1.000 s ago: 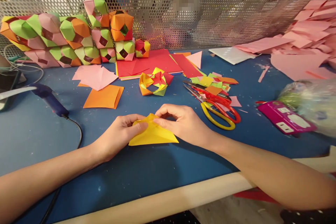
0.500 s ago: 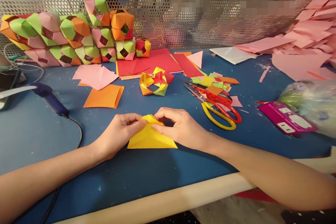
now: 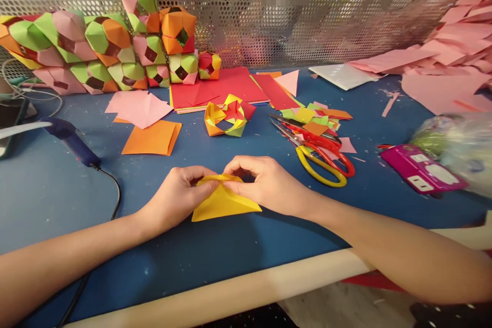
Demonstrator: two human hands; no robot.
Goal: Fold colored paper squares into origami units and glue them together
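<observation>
A folded piece of yellow paper (image 3: 226, 203) is held just over the blue table near its front edge. My left hand (image 3: 184, 195) pinches its upper left part, thumb in front and fingers behind. On the upper right, my right hand (image 3: 265, 184) grips the same paper between thumb and curled fingers. Both thumb tips nearly meet at the paper's top middle. Some of the fingertips behind the paper are hidden. Beyond the hands lies a partly joined ring of folded yellow, red and green paper (image 3: 226, 120).
Folded-paper balls (image 3: 109, 43) are stacked along the mesh screen. Red sheets (image 3: 230, 87), pink squares (image 3: 142, 110) and orange squares (image 3: 151, 138) lie in front. Scissors (image 3: 323, 166) rest among scraps at right, beside a magenta power strip (image 3: 423, 169). A glue gun (image 3: 73, 141) lies left.
The paper's top has been bent down between my thumbs, and its lower edge now tilts, lower at the left. Both hands have drawn slightly closer together at the top.
</observation>
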